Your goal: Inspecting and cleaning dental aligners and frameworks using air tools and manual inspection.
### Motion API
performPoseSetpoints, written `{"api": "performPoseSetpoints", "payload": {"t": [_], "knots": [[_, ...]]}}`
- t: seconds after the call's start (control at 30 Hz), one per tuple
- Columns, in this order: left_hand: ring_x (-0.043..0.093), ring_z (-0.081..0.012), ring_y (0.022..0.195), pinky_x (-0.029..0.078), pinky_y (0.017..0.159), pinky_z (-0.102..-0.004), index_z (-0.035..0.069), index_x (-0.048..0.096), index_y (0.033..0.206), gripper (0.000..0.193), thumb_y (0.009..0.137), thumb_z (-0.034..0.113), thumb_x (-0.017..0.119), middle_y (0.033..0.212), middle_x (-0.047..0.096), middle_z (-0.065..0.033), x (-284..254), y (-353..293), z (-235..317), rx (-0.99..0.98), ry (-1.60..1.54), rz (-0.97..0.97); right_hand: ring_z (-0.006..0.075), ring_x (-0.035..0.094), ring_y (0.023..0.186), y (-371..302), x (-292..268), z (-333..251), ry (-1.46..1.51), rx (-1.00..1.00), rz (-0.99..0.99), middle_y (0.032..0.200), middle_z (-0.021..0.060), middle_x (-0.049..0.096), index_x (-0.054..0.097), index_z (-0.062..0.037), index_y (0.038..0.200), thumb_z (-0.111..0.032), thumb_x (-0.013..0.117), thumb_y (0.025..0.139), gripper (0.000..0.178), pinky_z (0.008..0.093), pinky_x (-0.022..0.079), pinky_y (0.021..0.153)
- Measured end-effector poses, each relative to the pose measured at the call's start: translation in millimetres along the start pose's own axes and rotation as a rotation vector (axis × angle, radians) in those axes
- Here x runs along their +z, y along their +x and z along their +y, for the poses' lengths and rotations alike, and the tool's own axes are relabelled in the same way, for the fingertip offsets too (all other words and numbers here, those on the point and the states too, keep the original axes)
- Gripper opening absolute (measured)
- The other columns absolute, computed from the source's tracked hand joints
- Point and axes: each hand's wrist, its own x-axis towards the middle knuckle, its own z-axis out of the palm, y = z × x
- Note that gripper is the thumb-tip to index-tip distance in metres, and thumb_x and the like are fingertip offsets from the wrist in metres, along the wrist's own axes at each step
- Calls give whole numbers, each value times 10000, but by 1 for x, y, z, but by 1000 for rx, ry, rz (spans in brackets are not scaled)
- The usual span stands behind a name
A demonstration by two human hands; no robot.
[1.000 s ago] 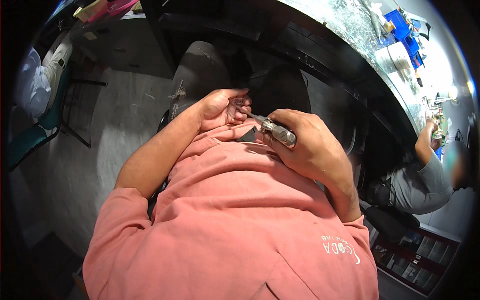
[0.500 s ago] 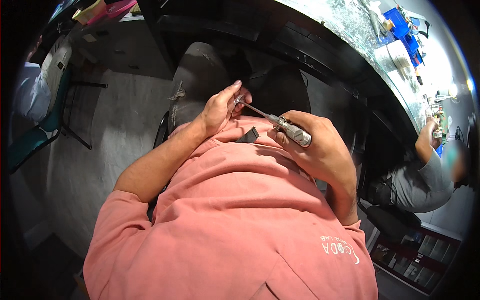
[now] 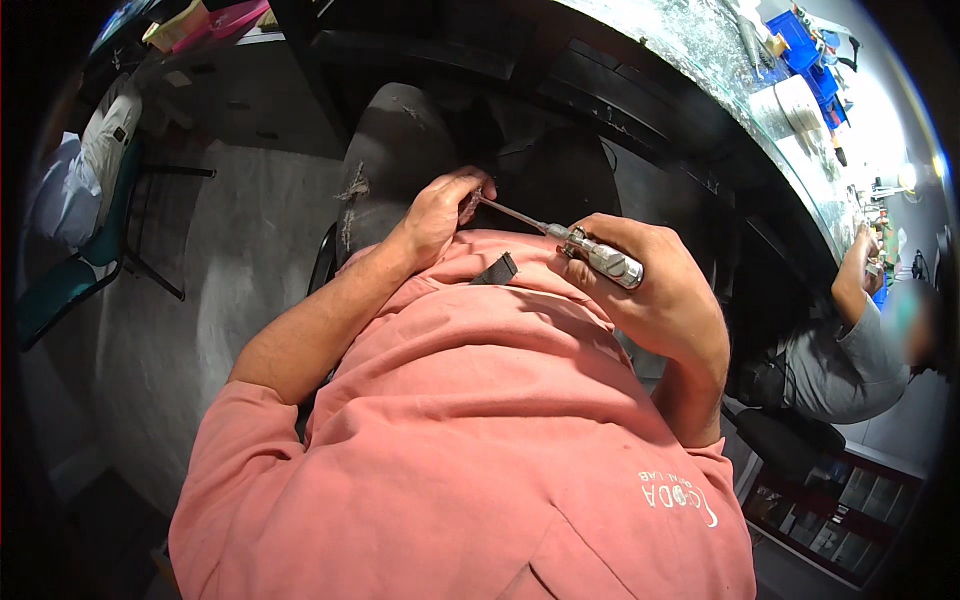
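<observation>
My right hand (image 3: 660,285) is closed around a silvery hand tool (image 3: 612,263) with a thick, knobbly handle and a long thin metal shaft. That shaft points up and left, and its tip meets the fingers of my left hand (image 3: 438,218). Those left fingers are curled round a small piece (image 3: 472,206), mostly hidden, whose kind I cannot make out. Both hands are held above my lap, in front of the pink shirt (image 3: 460,400). Between them a dark flat tab (image 3: 496,270) lies against the shirt.
A dark workbench (image 3: 640,110) curves across the front, with a white tub (image 3: 785,108) and blue bins (image 3: 800,50) on its right part. At the right a person in grey (image 3: 840,365) works at the bench. A green chair (image 3: 75,280) with a seated person stands at the left.
My right hand has shifted slightly right, carrying the tool with it. The fingers of my left hand have curled further over the small piece.
</observation>
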Motion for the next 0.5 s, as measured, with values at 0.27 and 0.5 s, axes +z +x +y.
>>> {"api": "performPoseSetpoints", "payload": {"t": [0.27, 0.5], "knots": [[500, -111, 718, 419, 671, -273, 71, 588, 978, 244, 1040, 292, 508, 883, 579, -24, 2, 2, 5, -66, -153, 30, 326, 666, 691, 2, 2, -4, 11, 9, -35, 797, 184, 677, 670, 6, 897, -261, 753, 857, 282, 392, 510, 622], [640, -228, 777, 489, 655, -332, 62, 557, 919, 317, 1024, 360, 530, 886, 594, -77, -3, 4, 8, -180, -262, 61, 340, 667, 732, 1, 2, -6, -22, 12, -69, 830, 192, 680, 672, 0, 919, -276, 756, 855, 296, 405, 510, 653]]}}
